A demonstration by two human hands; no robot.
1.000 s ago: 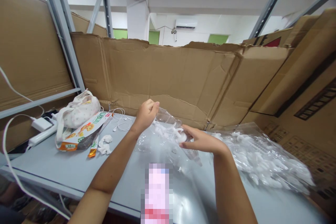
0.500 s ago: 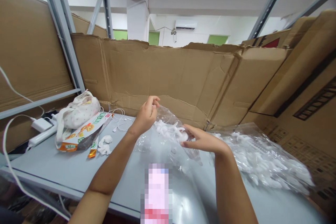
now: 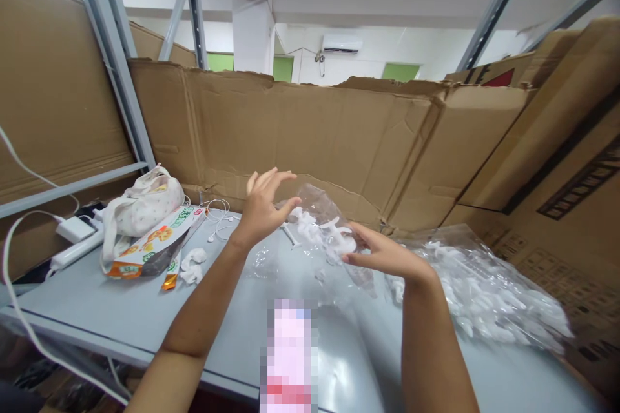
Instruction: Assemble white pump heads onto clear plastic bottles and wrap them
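Observation:
A clear plastic bag point(image 3: 320, 239) with white plastic pieces in it lies on the grey table, between my two hands. My left hand point(image 3: 264, 206) is raised at the bag's left side, fingers spread, with nothing in it. My right hand point(image 3: 382, 251) is at the bag's right side, thumb and fingers apart, fingertips against the plastic. A white stick-like piece point(image 3: 290, 234) shows beside my left thumb. Further right, a larger clear bag point(image 3: 489, 297) full of white pieces rests on the table.
Cardboard walls point(image 3: 300, 129) stand behind the grey table point(image 3: 223, 329). On the left are a white cloth bag point(image 3: 145, 203), a snack box point(image 3: 155, 242), crumpled tissue point(image 3: 192, 266), white earphones point(image 3: 220, 213) and a power strip point(image 3: 77, 251). A blurred pink object point(image 3: 290, 355) is at the front.
My left hand has moved left off the bag and its fingers have spread. My right hand and the bag have shifted slightly right.

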